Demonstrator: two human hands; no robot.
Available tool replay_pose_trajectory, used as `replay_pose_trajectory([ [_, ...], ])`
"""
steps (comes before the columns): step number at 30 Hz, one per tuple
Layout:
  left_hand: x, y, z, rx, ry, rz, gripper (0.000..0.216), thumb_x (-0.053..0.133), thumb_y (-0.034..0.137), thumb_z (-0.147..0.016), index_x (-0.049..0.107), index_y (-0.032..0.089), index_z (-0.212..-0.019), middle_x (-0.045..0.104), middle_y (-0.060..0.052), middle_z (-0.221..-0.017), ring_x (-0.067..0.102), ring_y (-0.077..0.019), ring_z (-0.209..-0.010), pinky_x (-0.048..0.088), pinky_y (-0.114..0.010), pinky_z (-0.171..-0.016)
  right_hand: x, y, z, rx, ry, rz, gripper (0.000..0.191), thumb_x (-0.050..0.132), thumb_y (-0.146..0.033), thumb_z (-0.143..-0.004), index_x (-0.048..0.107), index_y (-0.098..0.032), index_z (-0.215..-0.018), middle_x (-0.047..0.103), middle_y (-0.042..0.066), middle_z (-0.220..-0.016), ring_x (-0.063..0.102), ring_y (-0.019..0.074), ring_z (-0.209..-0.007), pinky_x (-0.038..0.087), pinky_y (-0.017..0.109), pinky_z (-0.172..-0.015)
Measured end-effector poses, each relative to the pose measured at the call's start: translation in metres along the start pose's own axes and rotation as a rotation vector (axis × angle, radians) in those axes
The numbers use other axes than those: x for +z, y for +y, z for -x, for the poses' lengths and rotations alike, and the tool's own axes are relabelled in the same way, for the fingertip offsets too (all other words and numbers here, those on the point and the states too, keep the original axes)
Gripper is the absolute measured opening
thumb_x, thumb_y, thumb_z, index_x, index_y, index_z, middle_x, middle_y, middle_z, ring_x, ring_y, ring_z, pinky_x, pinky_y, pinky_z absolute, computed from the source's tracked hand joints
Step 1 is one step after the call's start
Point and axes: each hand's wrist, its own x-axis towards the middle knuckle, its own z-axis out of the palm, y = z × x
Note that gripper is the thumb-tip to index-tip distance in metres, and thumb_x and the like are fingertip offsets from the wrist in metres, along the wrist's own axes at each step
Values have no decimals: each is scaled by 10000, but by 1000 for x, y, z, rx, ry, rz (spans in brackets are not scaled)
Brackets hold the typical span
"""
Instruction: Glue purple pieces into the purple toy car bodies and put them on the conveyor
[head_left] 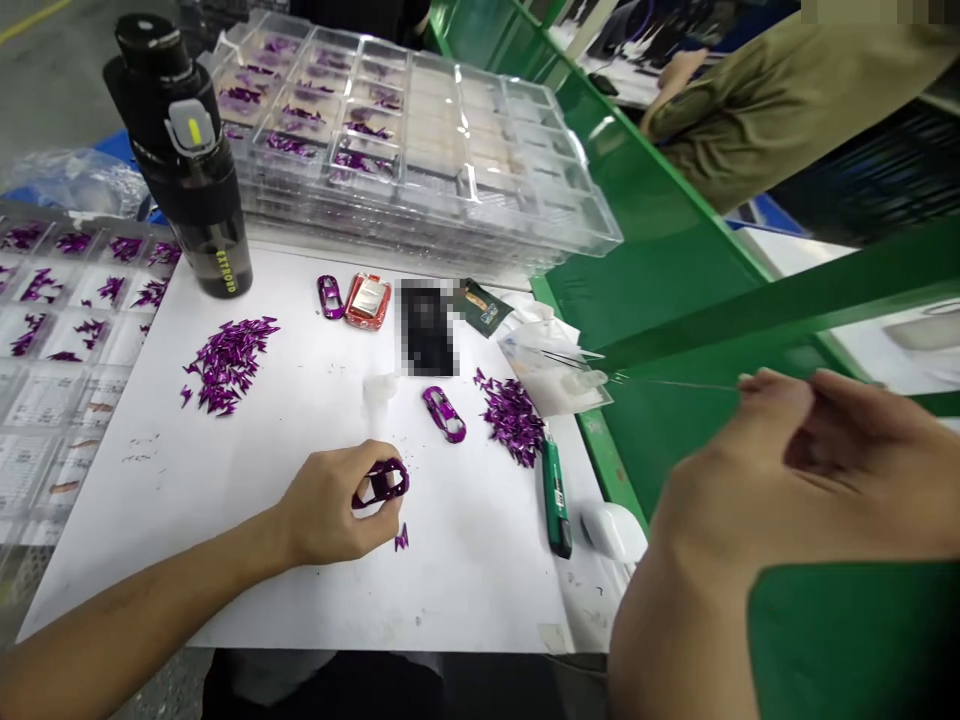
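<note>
My left hand (335, 508) rests on the white sheet (300, 560) with its fingers closed round a shiny purple toy car body (382, 482). One small purple part (402, 538) lies just under that hand. My right hand (787, 470) is raised close to the camera over the green rail, fingers pinched on a thin needle-like tool (675, 384) that points left. Another purple car body (444, 413) lies on the sheet between two heaps of purple parts, one on the left (229, 362) and one on the right (513, 417).
A black bottle (187, 160) stands at the back left beside stacked clear trays (420, 150) holding purple parts. A green knife (556, 495), a blurred phone (427, 328), a red car body (368, 300) and plastic bags lie about. Another person's sleeve (780, 90) is at the top right.
</note>
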Motion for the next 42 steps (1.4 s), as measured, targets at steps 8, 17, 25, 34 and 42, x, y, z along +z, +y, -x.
replay_pose_trajectory([
  [8, -9, -5, -3, -264, -319, 953, 434, 789, 350, -821, 678, 226, -1222, 709, -118, -1081, 694, -295, -1088, 597, -511, -917, 7, 56, 7, 108, -325, 167, 383, 641, -442, -837, 776, -101, -950, 767, 161, -835, 758, 298, -737, 610, 382, -683],
  [17, -9, -12, -6, -315, -296, 1112, 483, 838, 377, -779, 704, 290, -1235, 726, -125, -1196, 702, -327, -1142, 562, -500, -937, 6, 47, 8, 33, -116, 162, 448, 573, -489, -918, 748, -89, -1017, 761, 151, -863, 766, 305, -782, 618, 407, -693],
  [25, -6, -11, -5, -334, -344, 1223, 416, 823, 277, -809, 724, 300, -1213, 741, -96, -1177, 731, -223, -1004, 559, -391, -899, 9, 56, 3, 128, -278, 154, 475, 592, -468, -897, 744, -40, -1037, 763, 192, -886, 762, 287, -803, 607, 375, -739],
  [34, -5, -10, -5, -330, -301, 1216, 398, 812, 263, -823, 725, 307, -1209, 735, -88, -1238, 697, -274, -1105, 498, -462, -983, -52, -32, 14, 248, -495, 39, 379, 533, -405, -986, 746, -124, -1122, 767, 135, -987, 746, 229, -891, 593, 327, -805],
  [42, 0, -5, -2, -315, -115, 1054, 393, 864, 255, -761, 756, 266, -1138, 756, -62, -1134, 674, -216, -1054, 485, -379, -1001, -105, -114, 70, 170, -1125, -383, 288, 692, -316, -910, 659, -224, -1180, 714, 74, -1087, 714, 160, -863, 591, 195, -543],
])
